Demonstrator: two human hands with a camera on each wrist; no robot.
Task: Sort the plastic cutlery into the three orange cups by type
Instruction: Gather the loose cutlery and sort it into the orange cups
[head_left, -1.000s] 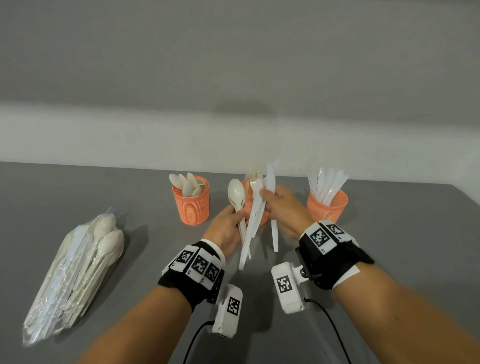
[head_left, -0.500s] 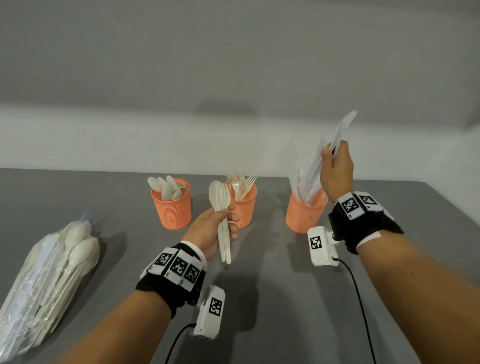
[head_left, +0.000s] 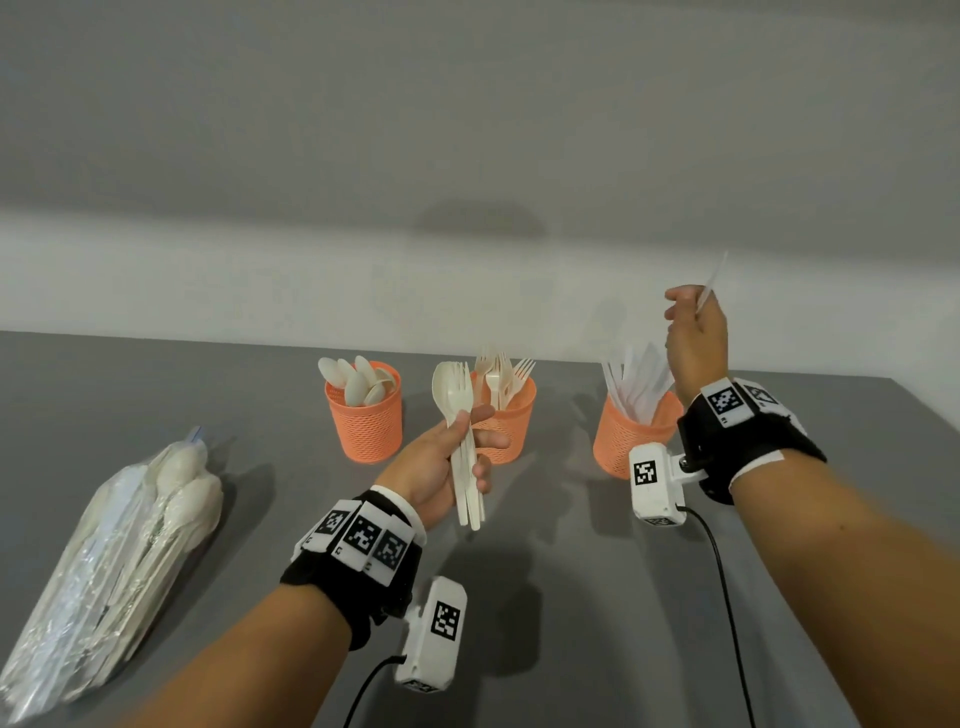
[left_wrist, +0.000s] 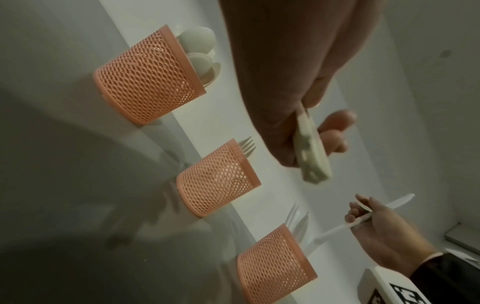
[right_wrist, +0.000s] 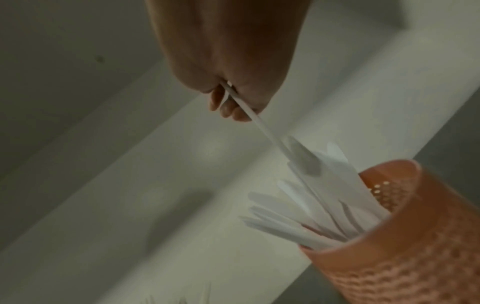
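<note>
— Three orange cups stand in a row toward the far edge of the grey desk (head_left: 571, 597). The left cup (head_left: 364, 426) has spoons in it, the middle cup (head_left: 506, 421) has forks, and the right cup (head_left: 626, 434) has white knives.

— What is the left hand doing?

— The left hand (head_left: 439, 470) is raised in front of the middle cup. Its thumb and curled fingers grip the handles of a spoon and fork bundle (head_left: 456, 400), heads pointing up. The left wrist view shows the same clasp on the cream handles (left_wrist: 310, 148), though it is blurred there.

— And the right hand?

— The right hand (head_left: 693, 338) is lifted above the right cup, not touching it. Its fingertips pinch a single white knife (head_left: 712, 278) near the middle of its length. In the right wrist view that knife (right_wrist: 262, 127) slants down from the fingers toward the knives standing in the cup (right_wrist: 405, 236); whether its lower end touches them I cannot tell.

— Anything else on the desk?

— A clear plastic bag of cutlery (head_left: 124, 545) lies near the left edge, well apart from the cups, with spoon bowls showing through the wrap. A white camera block with a black cable hangs under each wrist.
</note>
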